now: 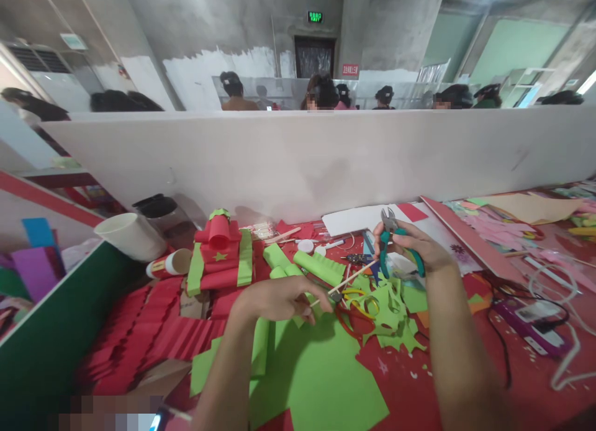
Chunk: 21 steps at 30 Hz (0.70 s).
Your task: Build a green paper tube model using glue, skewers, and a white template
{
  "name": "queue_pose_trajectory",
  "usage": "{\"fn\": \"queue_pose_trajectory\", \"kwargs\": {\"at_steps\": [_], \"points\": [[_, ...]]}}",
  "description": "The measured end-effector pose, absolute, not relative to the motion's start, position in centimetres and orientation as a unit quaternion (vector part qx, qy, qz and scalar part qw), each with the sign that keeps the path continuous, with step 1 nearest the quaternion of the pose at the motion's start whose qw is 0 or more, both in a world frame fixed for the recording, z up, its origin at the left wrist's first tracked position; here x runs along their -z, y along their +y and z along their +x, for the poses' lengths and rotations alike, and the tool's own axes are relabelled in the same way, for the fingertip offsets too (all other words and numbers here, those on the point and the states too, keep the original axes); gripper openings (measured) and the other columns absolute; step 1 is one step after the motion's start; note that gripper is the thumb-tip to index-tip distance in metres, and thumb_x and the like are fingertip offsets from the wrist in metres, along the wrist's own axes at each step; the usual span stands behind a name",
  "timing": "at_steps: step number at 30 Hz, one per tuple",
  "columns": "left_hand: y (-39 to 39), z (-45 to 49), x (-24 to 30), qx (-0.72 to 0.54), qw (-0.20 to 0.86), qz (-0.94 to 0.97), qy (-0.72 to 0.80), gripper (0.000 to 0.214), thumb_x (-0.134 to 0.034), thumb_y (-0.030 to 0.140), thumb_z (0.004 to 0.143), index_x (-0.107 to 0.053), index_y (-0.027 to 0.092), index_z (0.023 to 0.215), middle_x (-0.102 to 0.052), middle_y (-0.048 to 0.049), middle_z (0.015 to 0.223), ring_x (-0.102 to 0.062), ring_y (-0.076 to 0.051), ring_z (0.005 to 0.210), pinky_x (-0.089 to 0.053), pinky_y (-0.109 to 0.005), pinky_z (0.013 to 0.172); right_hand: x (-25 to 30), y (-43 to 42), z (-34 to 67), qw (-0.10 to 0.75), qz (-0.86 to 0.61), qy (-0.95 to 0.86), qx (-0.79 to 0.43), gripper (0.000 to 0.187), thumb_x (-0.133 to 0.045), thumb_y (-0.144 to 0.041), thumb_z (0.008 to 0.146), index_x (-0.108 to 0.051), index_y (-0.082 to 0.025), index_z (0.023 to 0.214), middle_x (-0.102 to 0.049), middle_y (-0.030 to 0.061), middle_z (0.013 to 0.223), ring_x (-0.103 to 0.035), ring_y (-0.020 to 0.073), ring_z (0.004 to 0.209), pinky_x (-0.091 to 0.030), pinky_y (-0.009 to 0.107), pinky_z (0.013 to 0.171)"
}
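My left hand [279,297] pinches one end of a thin wooden stick [347,281] above green paper. The stick slants up and right toward my right hand [412,244]. That hand grips teal-handled cutting pliers [388,232], jaws pointing up beside the stick's far end. Below both hands lie a green paper sheet [316,375] and green cut-out scraps [388,313]. A red and green paper tank model [221,248] stands to the left, with green corrugated rolls [321,266] beside it.
A white partition wall [302,158] runs across the back, with other people's heads beyond it. White cup [128,235] and dark jar at left. Folded red paper [139,338] at lower left. Cables and a purple device [533,331] at right.
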<state>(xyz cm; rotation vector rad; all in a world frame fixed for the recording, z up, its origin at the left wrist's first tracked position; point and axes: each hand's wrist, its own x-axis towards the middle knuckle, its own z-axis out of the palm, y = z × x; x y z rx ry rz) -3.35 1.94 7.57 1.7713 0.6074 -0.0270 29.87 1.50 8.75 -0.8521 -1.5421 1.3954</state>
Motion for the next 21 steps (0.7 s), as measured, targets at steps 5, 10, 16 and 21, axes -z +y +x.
{"fn": "queue_pose_trajectory", "kwargs": {"at_steps": [5, 10, 16, 21], "points": [[2.0, -5.1, -8.5, 0.008, 0.603, 0.747, 0.282, 0.039, -0.055, 0.007, 0.077, -0.07, 0.022, 0.109, -0.073, -0.0032, 0.098, -0.071, -0.017, 0.085, -0.052, -0.023, 0.071, -9.0, 2.1, 30.0, 0.439, -0.379, -0.639, -0.505, 0.036, -0.056, -0.052, 0.088, -0.063, -0.019, 0.103, -0.068, 0.0113, 0.103, -0.064, 0.0287, 0.103, -0.05, 0.042, 0.088], [2.0, -6.4, -9.3, -0.058, 0.564, 0.772, 0.288, 0.028, -0.053, 0.02, 0.09, -0.067, 0.022, 0.114, -0.071, -0.0067, 0.103, -0.069, -0.018, 0.089, -0.051, -0.023, 0.068, -9.0, 2.7, 29.7, 0.443, -0.389, -0.679, -0.437, 0.044, -0.048, -0.059, 0.09, -0.068, -0.019, 0.094, -0.07, 0.0116, 0.1, -0.06, 0.0305, 0.112, -0.047, 0.043, 0.095], [2.3, -5.6, -8.7, -0.251, 0.569, 0.738, 0.262, 0.039, -0.059, 0.025, 0.091, -0.056, 0.025, 0.129, -0.054, -0.0108, 0.137, -0.068, -0.019, 0.101, -0.053, -0.032, 0.086, -11.1, 1.9, 28.5, 0.404, -0.41, -0.751, -0.324, 0.042, -0.045, -0.055, 0.093, -0.073, -0.023, 0.091, -0.068, 0.0092, 0.112, -0.05, 0.0304, 0.126, -0.038, 0.045, 0.106], [2.4, -4.7, -8.4, -0.327, 0.59, 0.701, 0.231, 0.057, -0.065, 0.022, 0.088, -0.044, 0.027, 0.14, -0.042, -0.0143, 0.149, -0.069, -0.019, 0.096, -0.056, -0.036, 0.088, -12.9, 0.9, 27.5, 0.343, -0.434, -0.802, -0.226, 0.031, -0.052, -0.048, 0.092, -0.073, -0.027, 0.097, -0.067, 0.006, 0.113, -0.047, 0.0296, 0.126, -0.032, 0.044, 0.11]]}}
